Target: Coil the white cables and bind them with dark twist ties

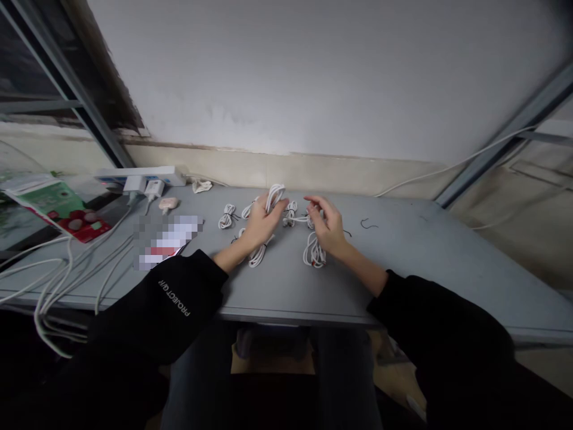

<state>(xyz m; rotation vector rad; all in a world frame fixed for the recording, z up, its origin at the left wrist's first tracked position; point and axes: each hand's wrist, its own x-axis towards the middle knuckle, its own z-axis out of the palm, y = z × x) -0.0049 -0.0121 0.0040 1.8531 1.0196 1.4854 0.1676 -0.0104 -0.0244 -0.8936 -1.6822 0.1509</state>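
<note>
Our left hand [263,224] has its fingers curled closed around a white cable coil [274,197], held above the grey table [290,312]. Our right hand [327,227] is just beside a middle coil [290,214], its fingertips [311,202] pinched narrow; we cannot tell whether they hold a strand. A front coil [314,252], a far-left coil [227,218] and a lower coil [257,255] lie bundled on the table, near a power strip [138,176].

Head-worn camera, facing forward and down, close above grey table [403,269].
</note>
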